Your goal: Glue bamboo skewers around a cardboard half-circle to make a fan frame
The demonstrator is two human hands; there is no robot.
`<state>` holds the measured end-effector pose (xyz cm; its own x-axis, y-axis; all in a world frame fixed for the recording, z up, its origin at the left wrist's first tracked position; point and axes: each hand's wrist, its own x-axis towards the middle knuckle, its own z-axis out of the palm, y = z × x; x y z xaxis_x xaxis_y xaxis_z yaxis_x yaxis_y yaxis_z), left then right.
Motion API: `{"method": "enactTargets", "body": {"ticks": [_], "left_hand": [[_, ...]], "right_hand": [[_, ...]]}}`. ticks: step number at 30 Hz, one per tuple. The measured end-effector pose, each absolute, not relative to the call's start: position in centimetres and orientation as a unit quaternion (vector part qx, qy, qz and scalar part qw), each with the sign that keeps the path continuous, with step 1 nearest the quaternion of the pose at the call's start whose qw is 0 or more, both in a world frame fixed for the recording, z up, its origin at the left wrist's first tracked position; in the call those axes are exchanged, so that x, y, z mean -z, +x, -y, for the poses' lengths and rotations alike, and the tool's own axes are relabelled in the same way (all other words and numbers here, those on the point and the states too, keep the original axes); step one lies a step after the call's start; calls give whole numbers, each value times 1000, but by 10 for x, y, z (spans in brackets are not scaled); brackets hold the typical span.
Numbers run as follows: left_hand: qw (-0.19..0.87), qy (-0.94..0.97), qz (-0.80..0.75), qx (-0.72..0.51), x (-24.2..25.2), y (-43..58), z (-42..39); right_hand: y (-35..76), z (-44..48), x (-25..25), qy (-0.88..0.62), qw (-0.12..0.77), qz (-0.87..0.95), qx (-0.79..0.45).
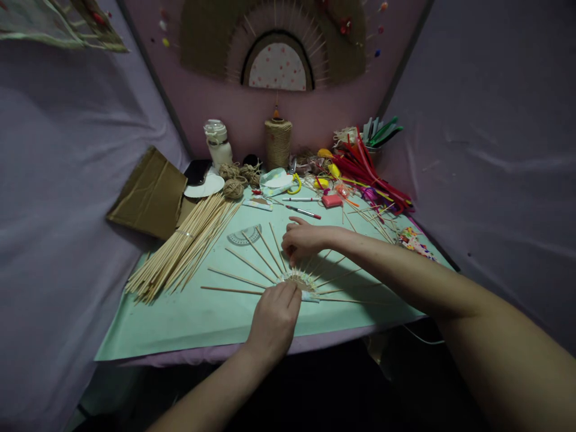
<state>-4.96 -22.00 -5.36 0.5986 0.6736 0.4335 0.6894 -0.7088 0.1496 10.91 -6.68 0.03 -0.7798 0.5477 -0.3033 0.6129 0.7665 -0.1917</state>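
- Left hand (275,315): fingers bent and drawn together over the near-left edge of a small half-round piece (305,284); cannot tell whether it grips or only presses.
- Right hand (305,240): partly curled, one finger raised, other fingertips down by the piece's curved upper edge; anything pinched there is hidden.
- The half-round piece lies near the front middle of the green cloth (180,333), brown inside, pale patterned band round its curve.
- Thin sticks (231,290) fan outward from that curve, left and right; the right forearm crosses above some.
- Protractor (236,238) just beyond the left-hand spokes, one stick tip across it.
- Large bundle of sticks (189,246) slants along the left, bound about mid-length.
- Behind: twine balls (233,187), a tall twine spool (278,144), a lidded jar (218,144).
- Beyond the right hand: a red-and-dark pen (303,212), a red block (332,200).
- Back right: heap of red strips (360,165).
- Back wall: a large fan-shaped hanging (278,67), spotted half-round at its centre.
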Motion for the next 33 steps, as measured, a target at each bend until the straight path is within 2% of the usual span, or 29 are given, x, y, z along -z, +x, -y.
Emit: {"method": "enactTargets", "body": {"ticks": [14, 20, 27, 33], "left_hand": [[28, -890, 379, 251, 52, -49, 220], [38, -891, 377, 250, 52, -50, 220], [33, -891, 380, 246, 51, -49, 220], [30, -891, 380, 247, 52, -49, 220]], "right_hand": [[99, 69, -4, 313, 163, -932, 78], [100, 72, -9, 304, 155, -935, 93], [106, 74, -5, 295, 104, -944, 103], [104, 76, -6, 305, 112, -941, 98]]}}
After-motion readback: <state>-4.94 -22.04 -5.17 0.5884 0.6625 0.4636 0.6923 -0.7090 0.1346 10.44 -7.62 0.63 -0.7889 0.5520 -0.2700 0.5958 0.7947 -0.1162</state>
